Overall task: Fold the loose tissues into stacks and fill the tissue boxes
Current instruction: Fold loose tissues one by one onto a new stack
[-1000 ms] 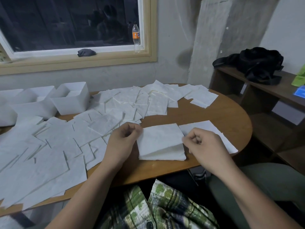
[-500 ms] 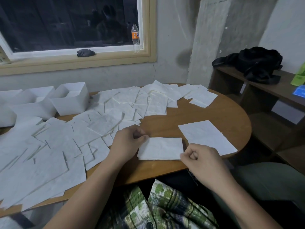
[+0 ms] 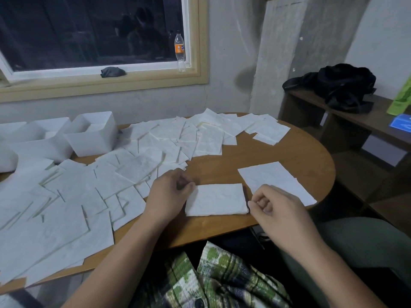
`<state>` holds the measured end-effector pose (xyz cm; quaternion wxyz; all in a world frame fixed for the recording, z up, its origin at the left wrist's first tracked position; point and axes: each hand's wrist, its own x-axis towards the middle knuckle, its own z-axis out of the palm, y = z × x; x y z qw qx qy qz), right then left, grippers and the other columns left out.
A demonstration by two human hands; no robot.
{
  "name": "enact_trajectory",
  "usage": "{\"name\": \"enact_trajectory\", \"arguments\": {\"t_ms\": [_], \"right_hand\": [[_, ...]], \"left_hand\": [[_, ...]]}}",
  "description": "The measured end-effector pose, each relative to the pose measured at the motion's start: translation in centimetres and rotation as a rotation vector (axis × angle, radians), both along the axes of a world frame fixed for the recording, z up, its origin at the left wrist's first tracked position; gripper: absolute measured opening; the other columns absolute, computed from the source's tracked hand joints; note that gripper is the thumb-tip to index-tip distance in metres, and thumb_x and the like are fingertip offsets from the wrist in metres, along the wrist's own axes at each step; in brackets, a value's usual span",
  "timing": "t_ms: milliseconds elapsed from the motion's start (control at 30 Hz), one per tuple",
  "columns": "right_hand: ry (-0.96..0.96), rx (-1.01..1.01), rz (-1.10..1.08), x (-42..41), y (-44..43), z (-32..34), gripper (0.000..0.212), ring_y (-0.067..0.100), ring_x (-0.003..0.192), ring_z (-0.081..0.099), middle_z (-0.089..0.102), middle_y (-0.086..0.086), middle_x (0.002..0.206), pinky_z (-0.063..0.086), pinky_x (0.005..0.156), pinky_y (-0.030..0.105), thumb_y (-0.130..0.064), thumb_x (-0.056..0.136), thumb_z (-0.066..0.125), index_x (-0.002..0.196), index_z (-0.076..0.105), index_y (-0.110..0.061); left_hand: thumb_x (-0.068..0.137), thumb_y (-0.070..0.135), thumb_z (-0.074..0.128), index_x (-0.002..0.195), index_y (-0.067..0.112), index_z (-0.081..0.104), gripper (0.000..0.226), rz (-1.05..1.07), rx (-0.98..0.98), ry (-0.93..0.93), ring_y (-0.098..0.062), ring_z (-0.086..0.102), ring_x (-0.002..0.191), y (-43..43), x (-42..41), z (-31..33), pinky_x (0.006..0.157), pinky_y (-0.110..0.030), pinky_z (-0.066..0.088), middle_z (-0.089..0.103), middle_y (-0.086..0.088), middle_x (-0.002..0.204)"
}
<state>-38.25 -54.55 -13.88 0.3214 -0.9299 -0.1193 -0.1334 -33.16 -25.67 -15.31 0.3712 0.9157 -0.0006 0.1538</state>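
A folded white tissue (image 3: 216, 199) lies flat near the front edge of the round wooden table (image 3: 295, 152). My left hand (image 3: 169, 193) has its fingers curled and pinches the tissue's upper left corner. My right hand (image 3: 274, 206) is curled too, its thumb and forefinger at the tissue's lower right edge. An unfolded tissue (image 3: 273, 177) lies just right of it, partly under my right hand. Several loose tissues (image 3: 89, 192) cover the table's left and far side. Open white tissue boxes (image 3: 93, 138) stand at the back left; the nearest holds tissues.
A shelf (image 3: 347, 112) with a black bag (image 3: 333, 85) stands to the right. A bottle (image 3: 179, 52) and a dark cloth (image 3: 112, 72) sit on the window sill. My lap, in checked fabric (image 3: 222, 278), is below the table edge.
The raised half of the tissue has come down onto the other half, and the tissue now lies flat. Both hands have stayed at its left and right edges.
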Motion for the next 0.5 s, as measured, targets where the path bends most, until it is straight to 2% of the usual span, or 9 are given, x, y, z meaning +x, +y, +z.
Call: {"name": "enact_trajectory", "arguments": {"t_ms": [100,133,267,367,433,500], "right_hand": [[-0.115,-0.085,0.036,0.1,-1.5,-0.9,0.007,0.005,0.1,0.054,0.057,-0.021,0.102,0.051,0.082,0.034,-0.034,0.096,0.069,0.098,0.062,-0.033],[-0.126,-0.118,0.031,0.2,-2.2,-1.2,0.009,0.004,0.105,0.052,0.056,-0.023,0.108,0.049,0.086,0.033,-0.036,0.096,0.069,0.103,0.065,-0.033],[-0.121,-0.226,0.016,0.3,-5.1,-2.3,0.034,0.005,0.122,0.05,0.051,-0.024,0.126,0.031,0.101,0.027,-0.055,0.099,0.065,0.125,0.066,-0.032],[-0.056,-0.259,0.005,0.2,-7.1,-2.7,0.054,0.004,0.132,0.043,0.047,-0.027,0.138,0.026,0.108,0.026,-0.072,0.095,0.062,0.137,0.059,-0.038],[-0.024,-0.271,0.009,0.1,-8.1,-3.1,0.057,0.004,0.134,0.043,0.046,-0.029,0.139,0.027,0.111,0.028,-0.069,0.091,0.069,0.14,0.057,-0.041],[-0.04,-0.275,0.023,0.1,-8.6,-3.4,0.048,0.006,0.129,0.05,0.05,-0.029,0.133,0.028,0.109,0.027,-0.05,0.09,0.079,0.133,0.062,-0.039]], "left_hand": [[0.096,0.033,0.072,0.089,0.036,0.068,0.009,-0.011,0.028,-0.043,-0.004,0.06,0.084,-0.1,-0.6,-0.2,0.071,-0.028,0.05,0.066,0.012,0.089],[0.096,0.032,0.071,0.089,0.036,0.068,0.009,-0.017,0.031,-0.053,-0.005,0.06,0.083,-0.1,-0.7,-0.3,0.07,-0.029,0.05,0.065,0.012,0.089],[0.096,0.033,0.069,0.088,0.035,0.067,0.008,-0.023,0.024,-0.061,-0.005,0.061,0.082,-0.2,-1.1,-0.3,0.071,-0.034,0.052,0.065,0.011,0.089],[0.096,0.034,0.069,0.088,0.035,0.068,0.008,-0.027,0.015,-0.065,-0.006,0.061,0.083,-0.2,-1.3,-0.4,0.072,-0.036,0.053,0.065,0.011,0.089],[0.097,0.031,0.07,0.088,0.036,0.068,0.01,-0.032,0.017,-0.072,-0.006,0.061,0.084,-0.2,-1.4,-0.4,0.072,-0.034,0.052,0.065,0.012,0.089],[0.097,0.03,0.07,0.088,0.037,0.067,0.011,-0.036,0.024,-0.073,-0.006,0.061,0.084,-0.2,-1.4,-0.4,0.072,-0.034,0.052,0.065,0.012,0.089]]}}
